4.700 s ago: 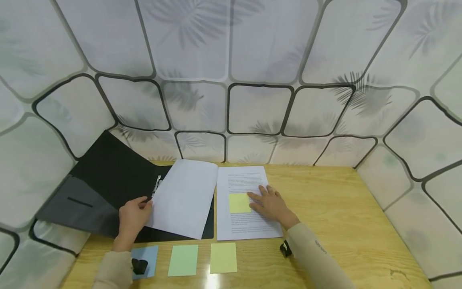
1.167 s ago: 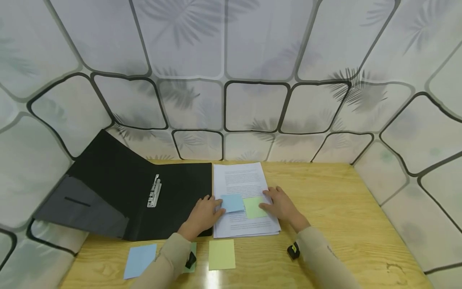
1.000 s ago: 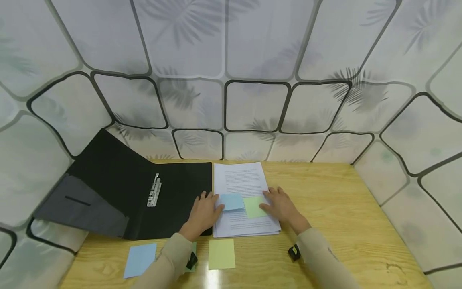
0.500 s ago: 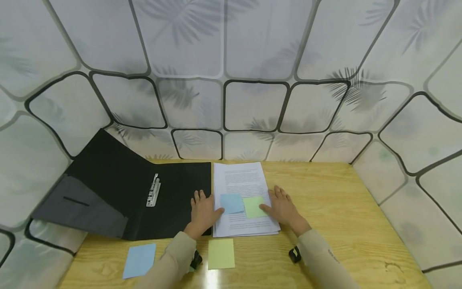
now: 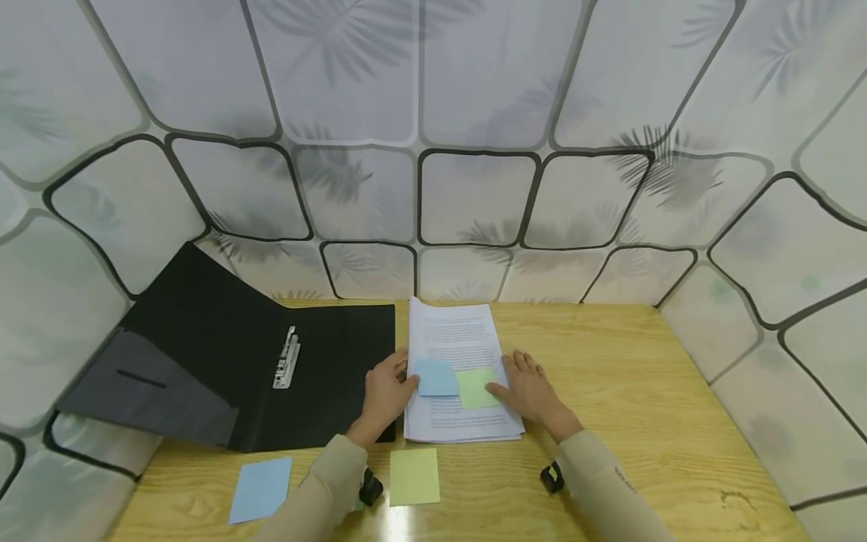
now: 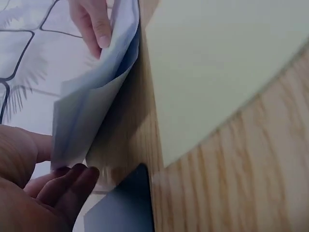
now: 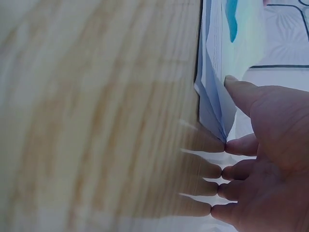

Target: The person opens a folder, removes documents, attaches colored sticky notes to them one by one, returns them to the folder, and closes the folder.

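My left hand [image 5: 384,391] pinches the left edge of a stack of printed papers [image 5: 457,335], thumb on top and fingers underneath. In the left wrist view, that edge of the papers [image 6: 79,121] is bent up off the table. My right hand [image 5: 531,388] rests at the stack's right side. Its thumb lies on the top page by a light green sticky note [image 5: 474,388], while its other fingertips touch the table beside the sheets [image 7: 215,96]. A light blue sticky note [image 5: 436,378] lies on the page, left of the green one.
A black binder [image 5: 345,346] lies spread on the left, its metal clip [image 5: 287,360] uncovered and its cover leaning on the patterned curtain [image 5: 481,196]. Along the front are blue notes [image 5: 260,489] and yellow notes [image 5: 415,476]; green ones are mostly hidden by the left wrist.
The sheet that my left hand turned over the binder is back on the stack; blue and green notes now show instead of yellow. Just now my left fingers curled under the stack's left edge, raising it.
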A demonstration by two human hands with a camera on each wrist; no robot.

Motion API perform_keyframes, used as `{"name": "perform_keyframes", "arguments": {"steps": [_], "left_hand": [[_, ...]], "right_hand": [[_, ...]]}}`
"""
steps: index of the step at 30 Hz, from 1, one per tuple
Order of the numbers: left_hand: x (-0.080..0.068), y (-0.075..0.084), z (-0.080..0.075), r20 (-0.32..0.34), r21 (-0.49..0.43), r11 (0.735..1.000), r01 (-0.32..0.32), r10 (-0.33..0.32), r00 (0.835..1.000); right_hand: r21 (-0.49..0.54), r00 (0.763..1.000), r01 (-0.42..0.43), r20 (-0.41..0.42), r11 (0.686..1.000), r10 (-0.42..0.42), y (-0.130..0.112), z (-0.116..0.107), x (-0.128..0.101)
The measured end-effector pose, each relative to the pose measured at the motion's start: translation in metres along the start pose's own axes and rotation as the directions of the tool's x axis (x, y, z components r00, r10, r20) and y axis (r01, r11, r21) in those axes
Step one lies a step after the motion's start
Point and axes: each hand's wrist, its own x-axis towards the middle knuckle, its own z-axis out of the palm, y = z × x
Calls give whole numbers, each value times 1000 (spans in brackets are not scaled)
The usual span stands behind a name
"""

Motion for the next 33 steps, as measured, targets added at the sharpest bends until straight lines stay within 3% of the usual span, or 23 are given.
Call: {"name": "perform_keyframes", "arguments": {"steps": [4, 7, 9, 13, 19, 22, 27, 29, 33], "left_hand": [[2, -1, -1, 35, -170, 977, 133, -129, 991], [3, -2, -1, 126, -262, 928, 265, -239, 963], [3, -4, -2, 189, -303, 897, 323, -275, 943], [3, -8, -4, 261, -367, 854, 369, -286, 922], [6, -16, -9, 263, -421, 811, 407, -321, 910], [7, -19, -12, 265, -443, 785, 433, -347, 900], [8, -22, -16, 274, -474, 753, 456, -366, 889], [7, -23, -19, 276, -491, 742, 457, -365, 889], [6, -23, -22, 276, -512, 733, 447, -353, 894]], "right_hand": [[18, 1000, 6, -12, 1000, -6, -1, 1, -1], [39, 1000, 5, -17, 999, -4, -2, 0, -2], [54, 1000, 2, -13, 999, -1, -2, 0, -3], [127, 1000, 7, -21, 992, -4, 0, -3, -2], [283, 987, 63, -160, 957, -18, 6, -11, 3], [327, 981, 77, -191, 942, -14, 6, -15, 6], [492, 996, 3, -77, 871, 39, 3, -17, 13], [577, 998, -32, -30, 816, 61, 2, -17, 16], [734, 995, -85, 24, 673, 99, 3, -11, 23]]}}
